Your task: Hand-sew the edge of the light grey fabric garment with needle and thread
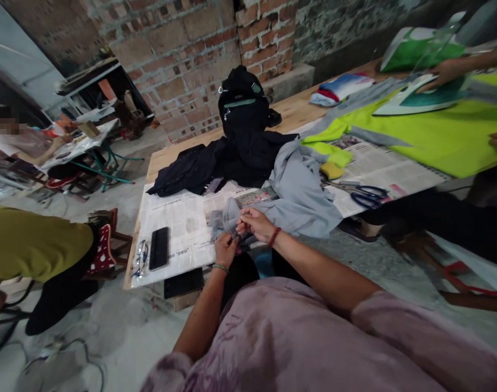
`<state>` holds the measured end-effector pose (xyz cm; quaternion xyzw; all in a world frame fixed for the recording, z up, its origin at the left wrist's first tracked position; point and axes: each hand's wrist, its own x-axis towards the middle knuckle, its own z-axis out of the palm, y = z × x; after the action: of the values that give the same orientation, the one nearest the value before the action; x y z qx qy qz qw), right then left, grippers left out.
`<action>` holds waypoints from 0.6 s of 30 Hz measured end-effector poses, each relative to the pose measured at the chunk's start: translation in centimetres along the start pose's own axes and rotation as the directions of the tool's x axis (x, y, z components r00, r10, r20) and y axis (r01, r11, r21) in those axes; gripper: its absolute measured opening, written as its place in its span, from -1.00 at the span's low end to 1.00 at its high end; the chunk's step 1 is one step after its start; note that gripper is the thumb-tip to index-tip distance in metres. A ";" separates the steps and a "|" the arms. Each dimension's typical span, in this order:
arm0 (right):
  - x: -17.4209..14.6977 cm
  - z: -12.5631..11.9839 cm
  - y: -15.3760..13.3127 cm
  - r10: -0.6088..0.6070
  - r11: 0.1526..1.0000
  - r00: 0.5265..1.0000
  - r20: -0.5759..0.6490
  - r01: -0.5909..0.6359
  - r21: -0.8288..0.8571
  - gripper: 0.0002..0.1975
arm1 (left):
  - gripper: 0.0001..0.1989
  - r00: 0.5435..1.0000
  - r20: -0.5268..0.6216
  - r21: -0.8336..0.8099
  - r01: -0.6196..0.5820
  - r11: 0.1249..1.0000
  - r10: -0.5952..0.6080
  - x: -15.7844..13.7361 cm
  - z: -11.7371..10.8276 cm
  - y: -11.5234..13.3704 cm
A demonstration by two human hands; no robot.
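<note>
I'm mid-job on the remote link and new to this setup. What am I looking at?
No machine here: these are a person's two bare hands, filmed by a camera on their head, looking forward and down. The left hand grips the edge of some gray cloth; the right hand has its fingertips together there, too small to tell what they pinch. The table also bears newspaper, a phone, dark cloth, a black bag and scissors. At right, a co-worker's hand holds an iron.
</note>
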<state>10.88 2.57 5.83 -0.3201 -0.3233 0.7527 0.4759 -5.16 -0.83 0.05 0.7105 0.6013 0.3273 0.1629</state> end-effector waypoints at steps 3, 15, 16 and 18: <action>0.4 -0.2 -2.1 -0.013 1.000 0.997 0.078 0.014 -0.003 -0.78 | -0.69 1.000 -0.011 0.017 0.018 1.000 -0.017 0.1 0.1 0.2; 3.2 -3.3 -4.8 -0.432 -0.234 0.568 0.700 0.679 -0.696 -0.75 | -0.66 0.999 0.023 0.029 0.039 0.999 -0.040 0.1 -0.2 0.5; 3.5 -3.7 -5.1 -0.442 -0.280 0.568 0.694 0.648 -0.708 -0.74 | -0.66 0.999 0.027 0.025 0.034 0.999 -0.035 0.1 -0.2 0.5; 3.9 -4.5 -5.7 -0.463 -0.325 0.574 0.675 0.599 -0.732 -0.73 | -0.66 0.999 0.032 0.012 0.025 1.000 -0.026 0.1 -0.3 0.6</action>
<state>16.01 8.92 7.02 -0.3187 -0.8641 0.0163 0.3892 -4.92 -0.90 0.63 0.7088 0.6096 0.3101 0.1725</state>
